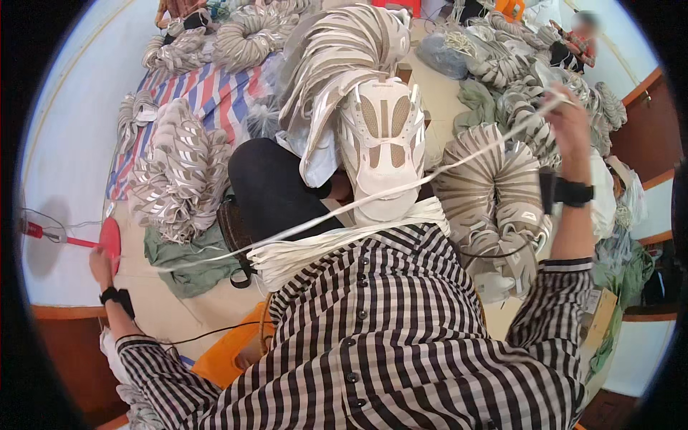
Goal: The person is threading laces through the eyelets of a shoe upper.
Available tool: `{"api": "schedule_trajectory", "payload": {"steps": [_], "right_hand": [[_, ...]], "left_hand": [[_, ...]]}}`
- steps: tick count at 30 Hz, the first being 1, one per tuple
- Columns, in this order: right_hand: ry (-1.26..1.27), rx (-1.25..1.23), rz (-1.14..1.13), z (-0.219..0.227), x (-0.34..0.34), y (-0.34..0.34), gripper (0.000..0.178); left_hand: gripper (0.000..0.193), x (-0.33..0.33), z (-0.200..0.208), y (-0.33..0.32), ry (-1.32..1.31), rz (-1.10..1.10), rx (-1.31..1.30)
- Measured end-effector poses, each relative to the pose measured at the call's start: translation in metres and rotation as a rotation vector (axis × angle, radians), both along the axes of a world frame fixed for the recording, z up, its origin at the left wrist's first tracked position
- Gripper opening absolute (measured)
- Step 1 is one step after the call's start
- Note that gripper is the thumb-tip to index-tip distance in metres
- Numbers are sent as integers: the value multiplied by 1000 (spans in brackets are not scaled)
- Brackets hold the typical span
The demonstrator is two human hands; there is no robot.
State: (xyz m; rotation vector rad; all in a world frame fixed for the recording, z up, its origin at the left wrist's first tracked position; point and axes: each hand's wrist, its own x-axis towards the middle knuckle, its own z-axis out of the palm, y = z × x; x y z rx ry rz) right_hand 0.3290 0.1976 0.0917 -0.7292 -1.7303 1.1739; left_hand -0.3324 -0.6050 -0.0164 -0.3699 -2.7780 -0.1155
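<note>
A long white shoelace (315,223) runs slantwise across my lap, from the lower left up to the right. My right hand (570,118), raised at the upper right, is closed on its upper end. Far out to the left is my left hand (102,264), its fingers apart beside a red round base; the lace's lower end trails off short of it. Between my knees a beige and white shoe upper (387,136) stands with its toe toward me. A thick bundle of white shoelaces (294,259) lies across my lap, under the stretched lace.
Coiled stacks of shoe uppers (494,179) sit close on the right, with another stack (179,168) at the left. A larger coil (344,43) rises ahead. Green cloth (190,265) lies on the floor near a red fan base (110,240). Another person (579,46) sits far right.
</note>
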Motion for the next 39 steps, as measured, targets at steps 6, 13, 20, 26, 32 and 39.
{"api": "schedule_trajectory", "payload": {"steps": [6, 13, 20, 26, 32, 39], "right_hand": [[44, -19, 282, -16, -104, -127, 14], [59, -133, 347, -68, -131, -131, 9], [-98, -48, 311, -102, -138, -138, 4], [-175, 279, 232, -101, -138, -133, 12], [-105, -59, 302, -81, -132, -143, 11], [-64, 110, 313, -64, -125, -165, 10]], "left_hand": [[21, 160, 33, 311, -266, -599, 590], [13, 332, 64, 462, -464, -1295, 692], [17, 364, 7, 537, -917, -1136, 840], [15, 357, -13, 531, -1068, -1039, 900], [15, 358, -3, 517, -1132, -1029, 943], [25, 368, 24, 530, -1125, -1216, 1072]]}}
